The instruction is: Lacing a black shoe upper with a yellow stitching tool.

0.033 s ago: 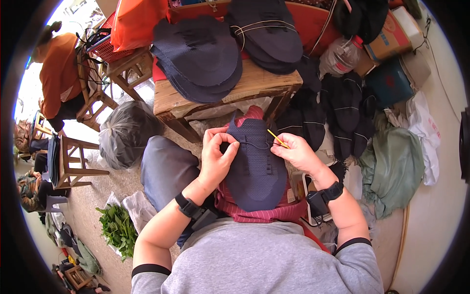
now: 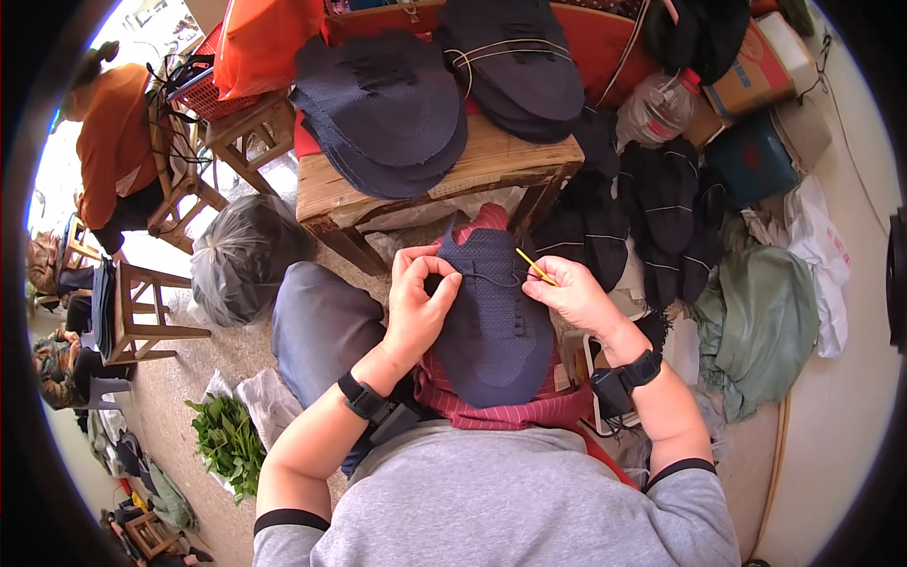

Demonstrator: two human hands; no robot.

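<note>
A dark blue knitted shoe upper (image 2: pixel 491 364) lies over a red striped cloth (image 2: pixel 435 395) on my lap. At its left edge my left hand (image 2: pixel 420 298) is closed, thumb and forefinger pinched together on the fabric. A thin dark cord (image 2: pixel 496 280) crosses the upper from near those fingertips toward the right side; whether the left fingers also grip it is hard to tell. My right hand (image 2: pixel 578 300) pinches a slim yellow stick-like tool (image 2: pixel 537 268), its tip pointing up and left, beside the upper's right edge. Rows of small slits run down the upper's middle.
Ahead stands a wooden bench (image 2: pixel 331 189) bearing a stack of dark uppers (image 2: pixel 387 104) and a tied bundle (image 2: pixel 515 66). More dark pieces (image 2: pixel 661 208) hang at the right. Left are a grey plastic bag (image 2: pixel 246 260), green leaves (image 2: pixel 227 444) and a person in orange (image 2: pixel 118 142).
</note>
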